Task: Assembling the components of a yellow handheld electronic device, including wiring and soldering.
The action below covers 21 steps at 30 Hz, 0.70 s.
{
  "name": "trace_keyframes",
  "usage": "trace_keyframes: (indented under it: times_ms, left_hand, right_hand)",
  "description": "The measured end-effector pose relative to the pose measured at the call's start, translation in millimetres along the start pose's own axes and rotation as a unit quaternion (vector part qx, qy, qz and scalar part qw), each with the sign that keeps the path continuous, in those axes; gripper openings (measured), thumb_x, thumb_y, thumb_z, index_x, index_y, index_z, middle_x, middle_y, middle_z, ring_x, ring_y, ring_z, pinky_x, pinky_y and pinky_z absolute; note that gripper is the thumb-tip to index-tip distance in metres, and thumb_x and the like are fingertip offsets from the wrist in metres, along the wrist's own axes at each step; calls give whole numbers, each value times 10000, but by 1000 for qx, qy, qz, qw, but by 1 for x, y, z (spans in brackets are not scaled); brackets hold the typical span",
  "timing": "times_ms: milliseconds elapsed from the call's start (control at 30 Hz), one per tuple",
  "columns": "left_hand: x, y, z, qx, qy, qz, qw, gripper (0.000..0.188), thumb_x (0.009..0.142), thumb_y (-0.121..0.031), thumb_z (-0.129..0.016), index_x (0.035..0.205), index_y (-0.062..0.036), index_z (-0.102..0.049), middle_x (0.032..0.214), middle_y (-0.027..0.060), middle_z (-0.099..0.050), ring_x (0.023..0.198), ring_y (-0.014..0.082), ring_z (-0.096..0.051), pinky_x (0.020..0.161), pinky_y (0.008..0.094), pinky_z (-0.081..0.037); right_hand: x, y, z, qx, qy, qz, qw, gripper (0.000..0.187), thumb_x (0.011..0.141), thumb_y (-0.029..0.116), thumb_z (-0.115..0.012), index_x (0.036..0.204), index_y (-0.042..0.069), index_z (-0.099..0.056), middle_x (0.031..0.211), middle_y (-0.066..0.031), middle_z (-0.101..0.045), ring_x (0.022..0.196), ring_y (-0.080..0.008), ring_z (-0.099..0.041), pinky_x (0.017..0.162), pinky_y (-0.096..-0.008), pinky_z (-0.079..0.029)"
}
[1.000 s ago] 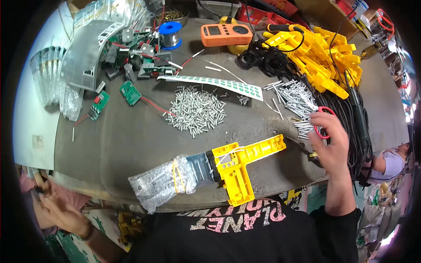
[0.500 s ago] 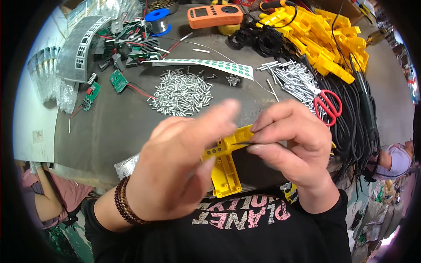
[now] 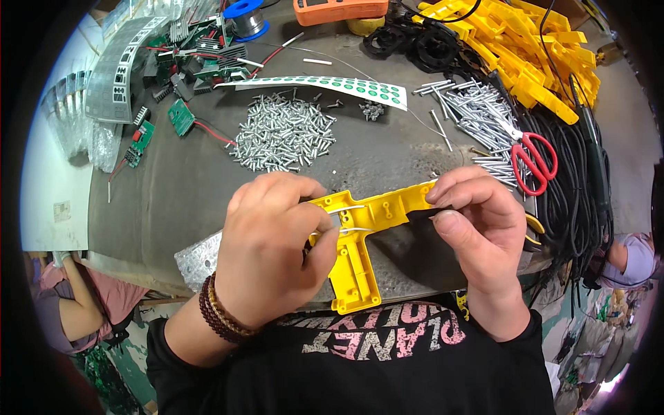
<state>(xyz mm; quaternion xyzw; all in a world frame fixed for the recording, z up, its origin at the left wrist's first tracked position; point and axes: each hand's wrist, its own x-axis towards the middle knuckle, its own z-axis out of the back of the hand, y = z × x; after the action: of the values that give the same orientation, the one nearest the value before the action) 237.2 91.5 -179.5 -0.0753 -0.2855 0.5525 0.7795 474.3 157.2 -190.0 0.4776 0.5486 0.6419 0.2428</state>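
Observation:
A yellow plastic housing half (image 3: 356, 270), hollow side up with ribs and screw posts, is between my hands in front of my chest. My left hand (image 3: 273, 242) closes over its left end, the bent fingers hiding that part. Two thin pale wires (image 3: 356, 229) run from beside those fingertips into the housing. At the far end of the housing's right arm, my right hand (image 3: 481, 225) has thumb and fingers bent around the tip. Something small and dark shows between that thumb and forefinger, too little to name.
Beyond my hands lies a heap of screws (image 3: 283, 131), with a green-dotted sticker strip (image 3: 325, 86) behind it. Circuit boards (image 3: 181, 117) and a solder spool (image 3: 245, 19) are far left. Long metal pins (image 3: 477, 114), red-handled scissors (image 3: 532, 162), black cables (image 3: 574, 180) and yellow housings (image 3: 526, 55) fill the right.
My left hand has come down onto the housing's left end. The pale wires now show inside it. My right hand has moved slightly right, and more of the housing's right arm is visible.

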Motion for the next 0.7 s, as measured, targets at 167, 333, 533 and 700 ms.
trace_keyframes:
  times_ms: [167, 333, 533, 700]
  left_hand:
    - [11, 3, 1, -11, 27, 17, 999, 132, 713, -41, -745, 758, -48, -621, 896, 101, -635, 842, 325, -621, 754, 411, -495]
    - [22, -1, 9, 63, 106, 15, 992, 121, 715, -54, -735, 780, -37, -634, 845, 110, -620, 770, 311, -630, 675, 402, -508]
    - [21, -1, 15, 93, 77, 11, 993, 113, 722, -51, -709, 800, -31, -629, 867, 115, -638, 781, 317, -634, 703, 395, -515]
    - [15, 34, 14, -276, 100, 106, 950, 83, 814, -41, -682, 856, -3, -622, 866, 117, -661, 816, 252, -651, 763, 335, -512]
  right_hand:
    - [0, -1, -4, -49, 9, -4, 999, 167, 806, -26, -745, 952, -27, -664, 1009, -121, -642, 922, -177, -609, 816, -283, -474]
    - [5, -1, -11, -109, 26, 46, 993, 164, 794, -11, -762, 935, -14, -680, 978, -123, -655, 894, -180, -625, 801, -284, -486]
    - [9, 12, -23, -303, 53, 126, 943, 201, 726, 13, -801, 904, 49, -716, 949, -99, -665, 777, -213, -640, 685, -311, -512]
    - [20, 6, -31, -427, 102, 300, 847, 255, 641, 74, -762, 892, 58, -722, 972, -96, -670, 743, -199, -623, 602, -292, -466]
